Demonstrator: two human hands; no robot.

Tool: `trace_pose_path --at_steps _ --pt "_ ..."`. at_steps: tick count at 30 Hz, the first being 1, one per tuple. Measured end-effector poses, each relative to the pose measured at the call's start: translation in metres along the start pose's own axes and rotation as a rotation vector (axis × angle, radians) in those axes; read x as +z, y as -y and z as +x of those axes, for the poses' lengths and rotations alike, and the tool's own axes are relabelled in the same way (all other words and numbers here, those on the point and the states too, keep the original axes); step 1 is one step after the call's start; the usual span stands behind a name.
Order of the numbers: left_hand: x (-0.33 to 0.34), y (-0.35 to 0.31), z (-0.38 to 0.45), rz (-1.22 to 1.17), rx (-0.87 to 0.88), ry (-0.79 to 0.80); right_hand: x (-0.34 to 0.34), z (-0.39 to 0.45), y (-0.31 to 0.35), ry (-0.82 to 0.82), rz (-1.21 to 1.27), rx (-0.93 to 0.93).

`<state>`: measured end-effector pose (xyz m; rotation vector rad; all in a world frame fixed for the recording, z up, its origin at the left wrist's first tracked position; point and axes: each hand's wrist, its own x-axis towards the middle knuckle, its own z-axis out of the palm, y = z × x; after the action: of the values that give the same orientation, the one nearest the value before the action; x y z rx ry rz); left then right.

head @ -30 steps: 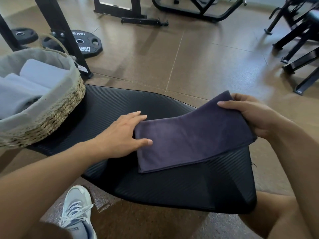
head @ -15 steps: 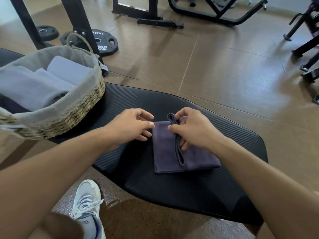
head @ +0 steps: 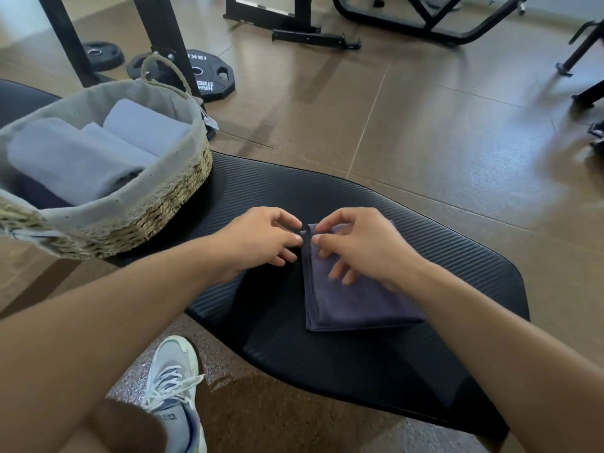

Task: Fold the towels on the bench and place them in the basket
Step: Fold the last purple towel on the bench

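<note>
A dark purple towel lies folded into a small rectangle on the black ribbed bench. My left hand pinches the towel's far left corner with thumb and fingertips. My right hand rests over the towel's far half, its thumb and forefinger pinching the same left edge. A woven basket with a grey cloth liner stands on the bench at the left, holding several rolled grey towels.
Black weight plates and a rack's upright posts stand on the brown tiled floor behind the basket. More black gym frames line the far side. My white sneaker is on the floor below the bench's near edge.
The long towel strip was folded over to the left by my right hand into a small rectangle. Both hands have come together at its left edge.
</note>
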<state>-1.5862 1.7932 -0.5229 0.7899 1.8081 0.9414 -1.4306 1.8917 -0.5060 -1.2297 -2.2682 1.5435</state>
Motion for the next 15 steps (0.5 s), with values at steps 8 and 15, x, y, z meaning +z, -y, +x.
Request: trace_pose_path --at_steps 8,15 --pt "0.008 -0.003 0.014 0.218 0.091 -0.146 -0.01 -0.043 -0.002 0.059 -0.607 -0.152" --pt "0.016 -0.011 0.028 0.33 0.064 -0.158 0.003 -0.066 -0.013 0.218 -0.837 -0.209"
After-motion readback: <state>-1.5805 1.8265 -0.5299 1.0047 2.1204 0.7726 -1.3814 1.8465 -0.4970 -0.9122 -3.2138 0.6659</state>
